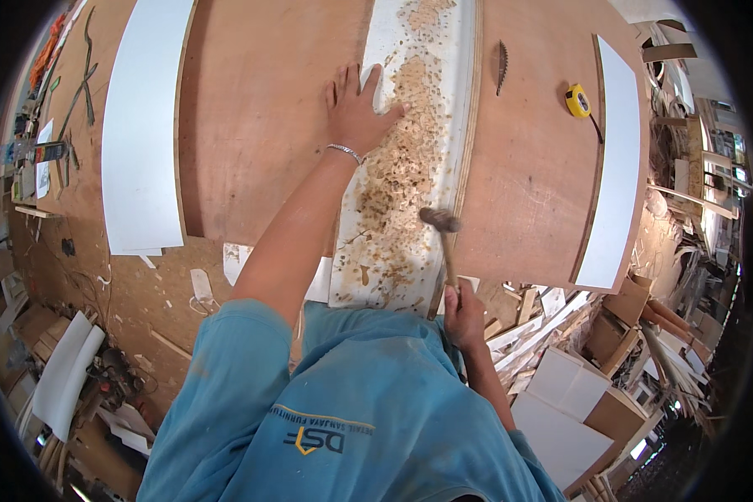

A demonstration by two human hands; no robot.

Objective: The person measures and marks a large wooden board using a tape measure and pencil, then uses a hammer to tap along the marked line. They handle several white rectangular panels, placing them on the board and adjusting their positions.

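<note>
A hammer (448,243) is gripped by its wooden handle in my right hand (464,316), close to the near end of a long white board (349,280). Its dark head hangs over the board's right part. Brown, glue-like spots and blotches cover the middle of the board. My left hand (361,113) lies on the board's left edge farther away, fingers spread, with a bracelet (345,153) at the wrist. Under the board is a wide brown wooden table panel (268,125).
White strips lie along the table's left (146,125) and right (615,167) sides. A yellow tape measure (577,101) and a serrated blade (502,69) are on the right half. Wood offcuts (552,322) pile up below right; a rolled white sheet (65,376) stands lower left.
</note>
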